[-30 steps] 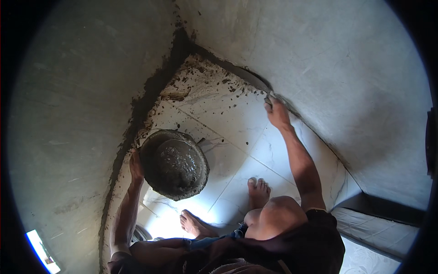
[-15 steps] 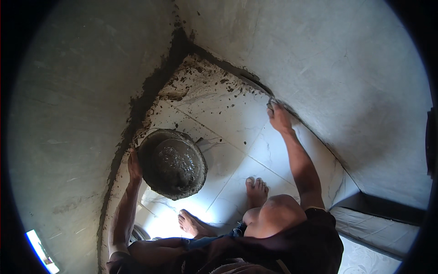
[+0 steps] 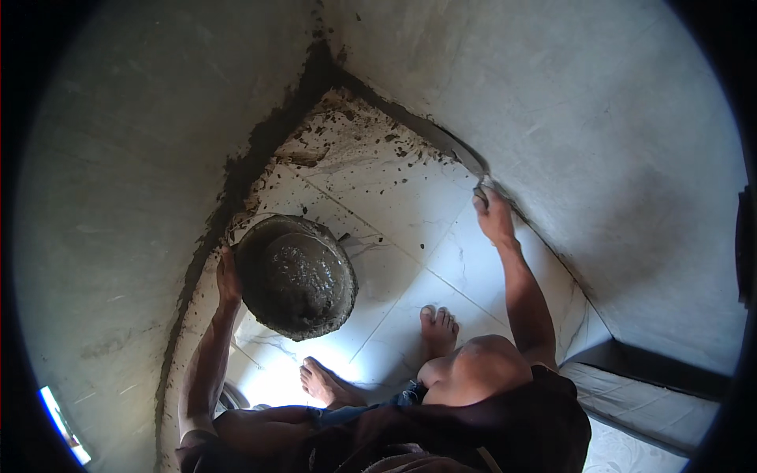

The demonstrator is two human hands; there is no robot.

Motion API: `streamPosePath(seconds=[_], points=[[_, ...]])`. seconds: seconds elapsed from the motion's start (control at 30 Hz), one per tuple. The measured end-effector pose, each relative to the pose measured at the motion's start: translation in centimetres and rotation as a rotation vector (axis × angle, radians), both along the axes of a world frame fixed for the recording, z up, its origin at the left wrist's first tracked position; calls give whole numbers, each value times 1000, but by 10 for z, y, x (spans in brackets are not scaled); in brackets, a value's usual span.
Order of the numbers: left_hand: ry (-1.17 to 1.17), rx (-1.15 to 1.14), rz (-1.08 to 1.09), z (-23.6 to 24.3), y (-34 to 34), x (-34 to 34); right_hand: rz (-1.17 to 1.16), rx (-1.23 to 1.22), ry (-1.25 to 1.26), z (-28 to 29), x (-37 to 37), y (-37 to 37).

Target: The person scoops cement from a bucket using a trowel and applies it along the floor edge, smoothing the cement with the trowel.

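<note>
My right hand (image 3: 494, 214) grips the handle of a trowel (image 3: 468, 159). The blade lies flat along the foot of the right wall, against a strip of wet mortar (image 3: 398, 114). At the left, my left hand (image 3: 228, 272) holds the near-left side of a round, mortar-crusted basin (image 3: 342, 251), its fingers partly hidden by the rim. Wet grey mortar (image 3: 298, 272) fills the basin's bottom and shines where light falls on it.
Two plastered walls meet at the far corner, with a rough dark mortar band (image 3: 248, 162) along the left one. Crumbs and a flat scrap (image 3: 303, 156) litter the pale floor tiles (image 3: 378, 197). My bare feet stand near the basin. A dark-edged box-like object (image 3: 643, 390) sits at the near right.
My right hand and the trowel have slid a little toward me and to the right along the wall's foot. My left hand stays at the basin.
</note>
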State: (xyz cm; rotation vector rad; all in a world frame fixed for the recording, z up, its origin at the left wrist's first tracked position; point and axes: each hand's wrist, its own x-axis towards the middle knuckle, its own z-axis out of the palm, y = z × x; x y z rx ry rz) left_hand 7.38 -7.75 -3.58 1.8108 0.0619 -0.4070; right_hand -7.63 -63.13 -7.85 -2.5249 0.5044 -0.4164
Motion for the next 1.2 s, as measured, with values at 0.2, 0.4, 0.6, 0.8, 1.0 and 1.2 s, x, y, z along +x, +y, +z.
streamPosePath(seconds=[0.2, 0.4, 0.6, 0.8, 1.0, 1.2], points=[[-126, -83, -92, -2, 3, -2, -216, 563, 165, 65, -37, 16], [-254, 194, 27, -7, 13, -4, 588, 22, 99, 170, -5, 90], [-278, 248, 36, -23, 12, 3, 993, -474, 419, 245, 52, 198], [-143, 226, 35, -3, 11, -6, 1160, -995, 532, 228, 96, 284], [-149, 169, 18, -5, 12, -5, 1329, -1031, 621, 204, 111, 321], [-62, 160, 17, -12, 12, -3, 1215, -307, 1155, 203, 120, 294]])
